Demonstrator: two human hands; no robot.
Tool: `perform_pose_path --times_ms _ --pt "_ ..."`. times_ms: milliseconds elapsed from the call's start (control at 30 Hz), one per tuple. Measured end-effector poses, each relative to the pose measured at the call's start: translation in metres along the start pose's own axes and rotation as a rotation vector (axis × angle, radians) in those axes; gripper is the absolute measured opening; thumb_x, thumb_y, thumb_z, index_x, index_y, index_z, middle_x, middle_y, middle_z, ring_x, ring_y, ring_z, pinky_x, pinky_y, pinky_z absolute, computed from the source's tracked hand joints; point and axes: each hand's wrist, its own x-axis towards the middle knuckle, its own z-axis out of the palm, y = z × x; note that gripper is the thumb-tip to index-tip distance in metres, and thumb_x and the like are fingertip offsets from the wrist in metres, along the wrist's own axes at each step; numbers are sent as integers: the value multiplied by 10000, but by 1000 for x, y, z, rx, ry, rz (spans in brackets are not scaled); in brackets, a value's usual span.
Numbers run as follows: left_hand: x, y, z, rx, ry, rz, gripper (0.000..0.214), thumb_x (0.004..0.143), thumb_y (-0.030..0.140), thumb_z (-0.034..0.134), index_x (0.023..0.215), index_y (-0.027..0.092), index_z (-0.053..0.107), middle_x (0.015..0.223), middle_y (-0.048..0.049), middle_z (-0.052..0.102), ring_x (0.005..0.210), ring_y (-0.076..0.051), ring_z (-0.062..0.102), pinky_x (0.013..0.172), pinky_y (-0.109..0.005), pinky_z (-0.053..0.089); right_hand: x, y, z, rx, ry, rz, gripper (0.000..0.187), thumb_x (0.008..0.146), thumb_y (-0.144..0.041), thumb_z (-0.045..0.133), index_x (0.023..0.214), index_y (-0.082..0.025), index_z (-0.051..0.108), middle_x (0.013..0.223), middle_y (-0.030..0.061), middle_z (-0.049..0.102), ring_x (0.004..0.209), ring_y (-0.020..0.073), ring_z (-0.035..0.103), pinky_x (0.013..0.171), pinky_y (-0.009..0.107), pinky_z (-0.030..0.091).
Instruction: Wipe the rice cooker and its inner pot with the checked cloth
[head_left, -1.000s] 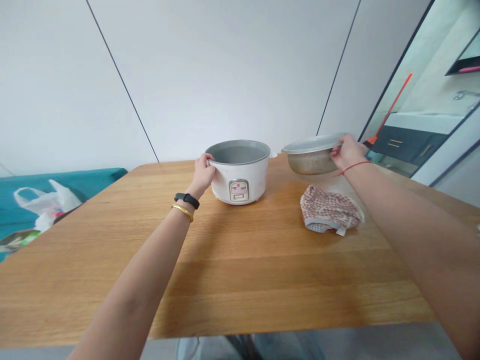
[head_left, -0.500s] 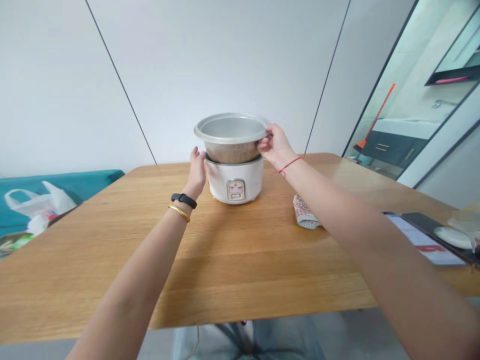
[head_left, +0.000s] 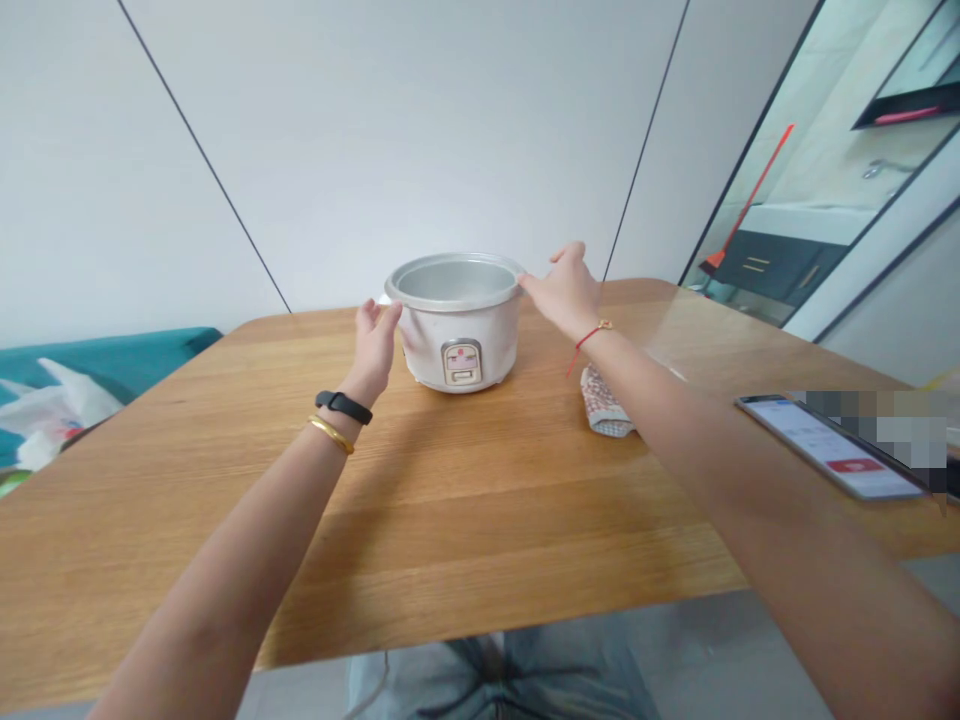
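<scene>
A white rice cooker (head_left: 491,345) with a small control panel on its front stands on the wooden table. Its grey metal inner pot (head_left: 454,285) sits down inside, with the rim resting on top of the body and no lid on it. My left hand (head_left: 373,345) is at the left side of the cooker, fingers apart, holding nothing. On the other side, my right hand (head_left: 564,290) is spread, with the thumb tip close to the pot's right rim; whether it touches I cannot tell.
A folded patterned cloth (head_left: 604,405) lies right of the cooker, partly behind my right forearm. Farther right is a phone (head_left: 832,450) with a lit screen. The wooden table (head_left: 480,500) ends near my lap. A white plastic bag (head_left: 67,405) rests on a teal seat at left.
The inner pot has gone down into the rice cooker. My right hand has let go of its rim and opened. My left hand has shifted slightly left of the cooker.
</scene>
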Motion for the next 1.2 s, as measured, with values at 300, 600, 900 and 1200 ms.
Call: perform_pose_path --times_ms 300,600,900,1200 --pt "-18 -30 -3 60 -101 -172 524 922 531 519 1385 289 480 1554 -81 445 1435 -277 415 1129 -531 367 -57 -35 60 -956 -482 -658 517 803 -542 746 1119 -147 635 1103 152 693 1057 356 616 944 513 417" --pt "-49 -39 -122 701 -277 -141 670 782 615 581 1266 153 631 1393 -120 626 1336 -311 524 1172 -480 356 23 24 -46 -1128 -475 -525 514 803 -560 722 1127 -169 639 1126 126 680 1086 345 587 918 458 415" --pt "-51 -83 -154 899 -457 9 698 778 715 506 1139 150 702 1408 -149 604 1302 -318 559 1187 -484 352 100 87 -162 -1326 -393 -298 565 821 -519 742 1156 -76 637 1217 208 650 1149 357 556 952 449 364" --pt "-60 -98 -158 1085 -450 208 621 887 652 429 1224 188 666 1386 -119 604 1281 -303 564 1164 -473 401 145 122 -213 -1462 -382 -296 575 885 -465 709 1198 10 620 1204 241 646 1094 243 550 875 340 309"
